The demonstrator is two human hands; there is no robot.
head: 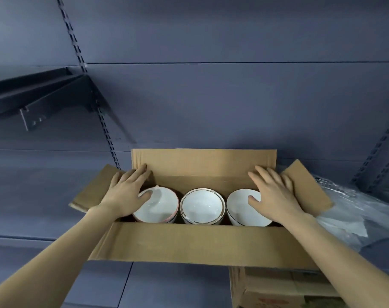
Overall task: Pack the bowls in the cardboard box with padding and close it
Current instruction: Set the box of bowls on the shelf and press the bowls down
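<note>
An open cardboard box (189,243) sits on a shelf in front of me with all its flaps spread out. Inside stand three white bowls in a row: a pink-rimmed bowl (162,205) at the left, a gold-rimmed bowl (201,206) in the middle, and a dark-rimmed bowl (240,210) at the right. The left and middle ones look like stacks. My left hand (124,192) lies flat over the box's left end, thumb inside the left bowl. My right hand (273,194) lies flat over the right end, thumb inside the right bowl. No padding shows inside the box.
Clear bubble wrap (349,210) lies on the shelf to the right of the box. A second cardboard box (278,287) stands below at the lower right. A dark shelf bracket (44,96) juts out at the upper left, against the grey-blue back panel.
</note>
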